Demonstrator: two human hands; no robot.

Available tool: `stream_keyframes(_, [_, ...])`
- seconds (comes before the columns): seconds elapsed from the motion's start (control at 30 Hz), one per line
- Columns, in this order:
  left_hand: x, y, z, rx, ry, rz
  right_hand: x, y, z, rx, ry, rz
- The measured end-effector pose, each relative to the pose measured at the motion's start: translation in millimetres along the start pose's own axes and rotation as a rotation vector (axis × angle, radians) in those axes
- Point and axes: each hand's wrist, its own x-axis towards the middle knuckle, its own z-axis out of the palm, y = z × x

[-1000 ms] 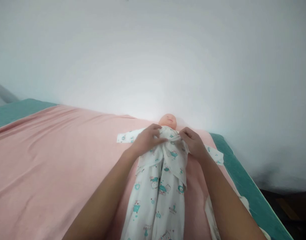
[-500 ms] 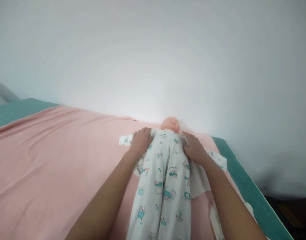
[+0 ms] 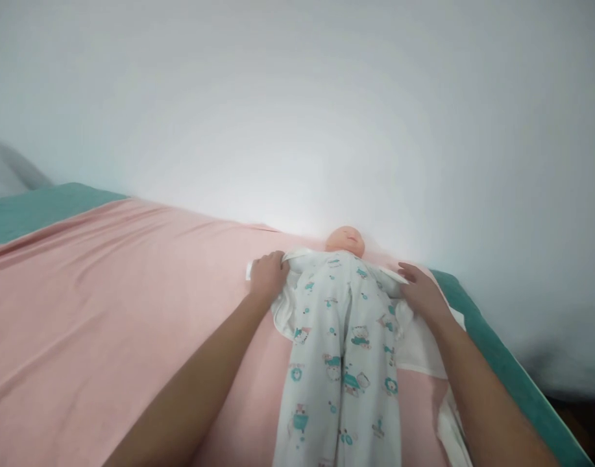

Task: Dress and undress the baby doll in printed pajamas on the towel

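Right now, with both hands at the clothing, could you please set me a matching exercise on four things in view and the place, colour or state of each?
Things:
1. doll's head
2. pink sheet
3. printed trousers
4. left hand

Descriptions:
A. white with teal figures
B. at the edge of the white top
C. bare, lying nearest the wall
D. wrinkled, spread over the green mattress

Pairs: 1-C, 2-D, 3-A, 4-B.

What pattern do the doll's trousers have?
White trousers with small teal and pink prints; best in head view.
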Motion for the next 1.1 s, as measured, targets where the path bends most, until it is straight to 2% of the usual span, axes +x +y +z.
stream_keyframes(0.1, [0.4,-0.6,4.1,-0.051,0.017,0.002,-10.0,-47.2,5.1,-0.113,0.064,-0.309])
stream_keyframes(0.2, [1.5,1.1,7.4,-0.101,0.038,0.006,-15.8,-108.2,24.4,-0.11,-0.038,-0.528])
stream_keyframes(0.3, [2.4,0.0,9.3,-0.132,0.045,-0.012,-13.1,-158.3,58.0,-0.327,-0.223,-0.634])
stream_keyframes(0.4, [2.7,-1.6,10.9,-0.145,0.044,-0.001,-6.6,-185.9,91.7,-0.642,-0.388,-0.663])
stream_keyframes(0.5, [2.6,-1.8,11.1,-0.145,0.043,-0.006,-1.1,-194.8,109.9,-0.763,-0.453,-0.627])
stream_keyframes(0.6, [1.4,-0.5,8.3,-0.157,0.054,-0.023,1.9,-195.0,109.4,-0.777,-0.479,-0.621])
stream_keyframes(0.93, [-6.6,-7.3,-1.3,-0.237,0.038,-0.016,5.0,-199.4,73.5,-0.754,-0.514,-0.665])
stream_keyframes(1.1, [-13.8,-10.4,-1.9,-0.159,-0.014,0.057,8.8,-207.1,42.9,-0.713,-0.51,-0.627])
